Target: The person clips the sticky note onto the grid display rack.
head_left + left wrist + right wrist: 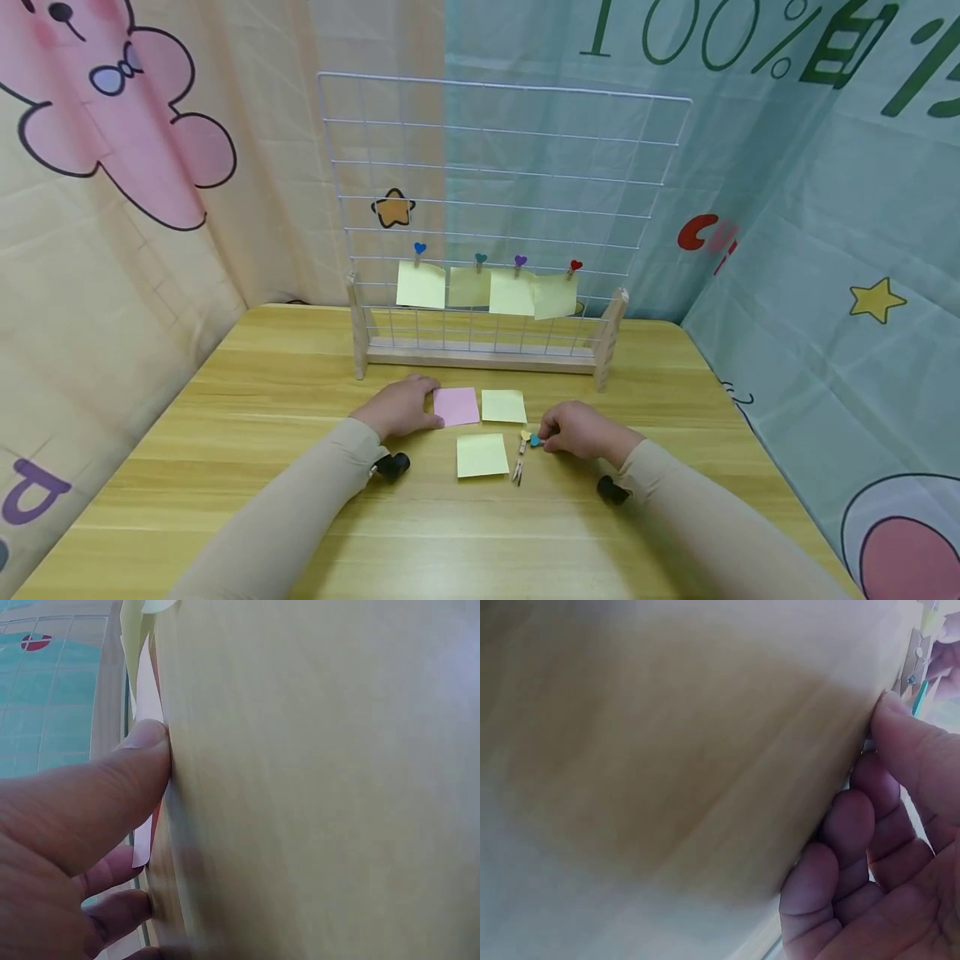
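A pink sticky note (456, 407) lies on the table with my left hand (401, 406) at its left side. Thumb and fingers grip that side, and the left wrist view shows the thumb (142, 754) across the note. My right hand (581, 431) pinches a small clothespin with a blue heart (535, 440), whose heart points left; most of its peg is hidden by the fingers. Just left of it lies a clothespin with a yellow heart (524, 436), and below that another clothespin (517, 472). Two yellow sticky notes (504, 407) (482, 456) lie between the hands.
Behind the hands stands a white wire grid (495, 175) in a wooden base (480, 358). Several yellow notes (420, 285) hang on it from heart clothespins (520, 262). Printed curtains (810, 250) close in the table (247, 400) at the back and sides.
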A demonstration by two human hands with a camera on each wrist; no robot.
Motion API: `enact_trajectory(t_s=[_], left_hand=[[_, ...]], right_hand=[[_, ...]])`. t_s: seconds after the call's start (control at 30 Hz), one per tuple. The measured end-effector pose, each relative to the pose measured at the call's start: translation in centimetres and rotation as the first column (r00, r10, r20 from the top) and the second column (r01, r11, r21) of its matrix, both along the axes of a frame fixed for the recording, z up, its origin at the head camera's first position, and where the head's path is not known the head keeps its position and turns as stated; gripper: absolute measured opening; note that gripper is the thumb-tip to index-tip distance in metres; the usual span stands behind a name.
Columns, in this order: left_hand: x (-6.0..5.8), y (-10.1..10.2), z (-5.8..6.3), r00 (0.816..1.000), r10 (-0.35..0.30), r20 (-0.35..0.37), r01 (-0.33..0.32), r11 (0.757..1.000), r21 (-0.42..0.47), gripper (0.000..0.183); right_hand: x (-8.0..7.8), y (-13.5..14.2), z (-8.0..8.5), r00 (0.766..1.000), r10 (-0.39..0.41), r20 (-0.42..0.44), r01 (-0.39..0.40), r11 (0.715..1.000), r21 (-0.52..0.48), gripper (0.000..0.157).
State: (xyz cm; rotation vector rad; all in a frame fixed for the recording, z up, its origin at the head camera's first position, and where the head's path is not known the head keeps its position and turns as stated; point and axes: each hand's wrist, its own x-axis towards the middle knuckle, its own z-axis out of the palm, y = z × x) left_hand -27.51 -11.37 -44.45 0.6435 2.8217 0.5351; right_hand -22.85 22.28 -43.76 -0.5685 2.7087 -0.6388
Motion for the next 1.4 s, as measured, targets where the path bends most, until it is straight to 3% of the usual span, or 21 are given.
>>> enact_trajectory(t_s=[0.3, 0.47, 0.7, 0.97, 1.4], left_hand=[[-0.2, 0.5, -0.2, 0.998, 0.045, 0.042, -0.048, 0.995, 0.091, 0.067], [-0.3, 0.8, -0.3, 0.999, 0.036, 0.039, -0.040, 0.993, 0.114, 0.057], [-0.3, 1.3, -0.3, 1.000, 0.021, 0.002, -0.021, 0.993, 0.118, 0.043], [-0.5, 1.4, -0.5, 0.998, 0.054, -0.016, -0.051, 0.991, 0.126, 0.023], [-0.4, 1.4, -0.9, 0.994, 0.103, -0.038, -0.092, 0.970, 0.224, 0.019]], right_hand=[[0.0, 0.1, 0.5, 0.998, 0.024, -0.064, -0.018, 0.995, 0.095, 0.012], [0.2, 0.3, 0.8, 0.997, 0.010, -0.076, -0.001, 0.994, 0.113, 0.013], [0.6, 0.8, 1.0, 0.998, 0.008, -0.063, -0.002, 0.996, 0.090, 0.007], [0.7, 1.2, 1.2, 0.998, 0.019, -0.060, -0.017, 0.999, 0.033, 0.027], [0.7, 1.6, 0.8, 0.998, 0.004, -0.062, -0.008, 0.998, -0.067, 0.010]])
